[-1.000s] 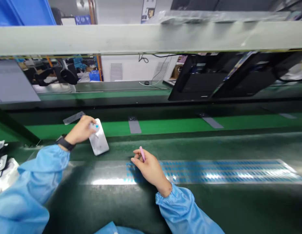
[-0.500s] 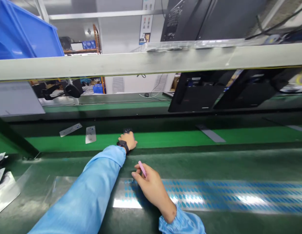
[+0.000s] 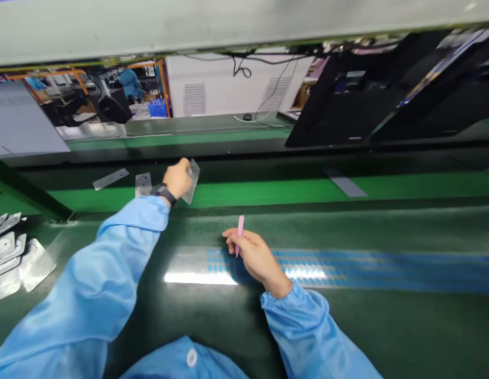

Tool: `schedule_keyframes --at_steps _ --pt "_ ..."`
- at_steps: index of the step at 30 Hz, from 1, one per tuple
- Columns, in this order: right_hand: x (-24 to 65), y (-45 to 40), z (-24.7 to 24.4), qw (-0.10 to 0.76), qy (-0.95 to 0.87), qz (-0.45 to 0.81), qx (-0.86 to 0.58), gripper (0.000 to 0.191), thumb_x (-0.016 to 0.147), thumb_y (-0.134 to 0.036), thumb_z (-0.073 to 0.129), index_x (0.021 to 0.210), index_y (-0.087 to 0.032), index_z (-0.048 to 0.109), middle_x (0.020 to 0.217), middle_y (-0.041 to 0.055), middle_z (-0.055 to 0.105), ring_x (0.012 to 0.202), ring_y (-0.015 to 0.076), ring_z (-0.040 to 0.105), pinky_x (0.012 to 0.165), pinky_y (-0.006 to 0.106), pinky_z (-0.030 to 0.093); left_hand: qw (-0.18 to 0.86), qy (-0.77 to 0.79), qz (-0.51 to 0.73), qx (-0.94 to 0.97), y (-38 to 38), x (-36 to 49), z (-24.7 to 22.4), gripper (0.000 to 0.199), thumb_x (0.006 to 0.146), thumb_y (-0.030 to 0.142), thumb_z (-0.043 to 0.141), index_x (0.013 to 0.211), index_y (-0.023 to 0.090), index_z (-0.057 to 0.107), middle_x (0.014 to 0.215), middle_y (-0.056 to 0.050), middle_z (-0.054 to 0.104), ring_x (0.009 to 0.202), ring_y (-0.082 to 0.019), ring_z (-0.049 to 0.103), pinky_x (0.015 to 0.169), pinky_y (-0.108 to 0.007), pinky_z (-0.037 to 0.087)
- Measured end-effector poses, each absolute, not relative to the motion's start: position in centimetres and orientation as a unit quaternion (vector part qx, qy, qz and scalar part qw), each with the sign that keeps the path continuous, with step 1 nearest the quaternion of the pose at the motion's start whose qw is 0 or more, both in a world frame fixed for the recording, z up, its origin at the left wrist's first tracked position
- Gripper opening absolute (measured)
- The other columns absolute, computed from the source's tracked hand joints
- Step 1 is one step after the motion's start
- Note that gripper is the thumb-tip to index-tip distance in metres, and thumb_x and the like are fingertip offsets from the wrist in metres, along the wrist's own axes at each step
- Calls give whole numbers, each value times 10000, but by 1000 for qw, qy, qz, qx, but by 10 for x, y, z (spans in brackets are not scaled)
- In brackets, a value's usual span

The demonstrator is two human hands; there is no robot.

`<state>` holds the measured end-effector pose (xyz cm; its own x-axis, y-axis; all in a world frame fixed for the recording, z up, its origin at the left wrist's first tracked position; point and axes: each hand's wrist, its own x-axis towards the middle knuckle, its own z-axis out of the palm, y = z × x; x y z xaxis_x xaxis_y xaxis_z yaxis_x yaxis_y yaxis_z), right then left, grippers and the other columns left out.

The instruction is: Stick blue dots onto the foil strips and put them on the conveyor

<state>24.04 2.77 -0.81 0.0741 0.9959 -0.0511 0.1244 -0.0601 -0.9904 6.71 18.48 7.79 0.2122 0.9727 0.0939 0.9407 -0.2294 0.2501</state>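
Note:
My left hand (image 3: 178, 180), with a dark watch at its wrist, is closed on a thin, pale, see-through flat panel (image 3: 192, 182) held tilted above the green belt (image 3: 244, 193). Beside it lie two silvery flat plates, one near the wrist (image 3: 143, 184) and one further left (image 3: 110, 179). My right hand (image 3: 257, 256) pinches a slim pink stick-like tool (image 3: 240, 234), pointing upward. Beneath that hand stretches a clear sheet with rows of small blue round stickers (image 3: 319, 263).
Silvery flat pieces (image 3: 7, 247) are heaped at the left. A grey strip (image 3: 347, 184) lies on the belt at right. Dark monitors (image 3: 331, 105) stand behind. A pale beam (image 3: 244, 26) crosses overhead, and a dark green post (image 3: 31, 192) rises at left.
My left hand has drawn back leftward with the panel now showing in it. The pink tool in my right hand has turned more upright. The view has tilted down.

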Motion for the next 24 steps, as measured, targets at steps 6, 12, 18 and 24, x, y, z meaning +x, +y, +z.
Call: schedule_keyframes --at_steps 6,12,18,24 --pt "233 25 -1 435 -523 495 -541 398 782 -567 526 741 -185 628 539 -35 504 486 119 486 478 248 417 201 628 255 707 85 -12 57 262 746 241 490 970 202 621 726 24 594 661 -154 550 638 -260 412" --pt "227 26 -8 370 -495 559 -552 384 684 -536 671 704 -164 577 563 3 621 485 117 576 490 244 489 340 607 208 687 -3 -17 1 142 816 297 413 864 217 519 669 36 561 605 -145 539 587 -255 410" --pt "223 18 -7 304 -522 568 -559 230 742 -361 676 727 -161 562 548 -4 637 461 113 599 470 225 503 247 586 91 767 -9 -23 6 158 849 282 500 979 206 547 815 -36 634 777 -223 604 701 -339 453" --pt "217 17 -9 272 -516 538 -608 101 800 -197 609 722 -163 556 549 -7 639 459 104 603 463 202 501 189 512 122 829 8 -17 -9 401 702 324 740 1052 210 581 1212 -97 573 1256 -331 408 1010 -496 356"
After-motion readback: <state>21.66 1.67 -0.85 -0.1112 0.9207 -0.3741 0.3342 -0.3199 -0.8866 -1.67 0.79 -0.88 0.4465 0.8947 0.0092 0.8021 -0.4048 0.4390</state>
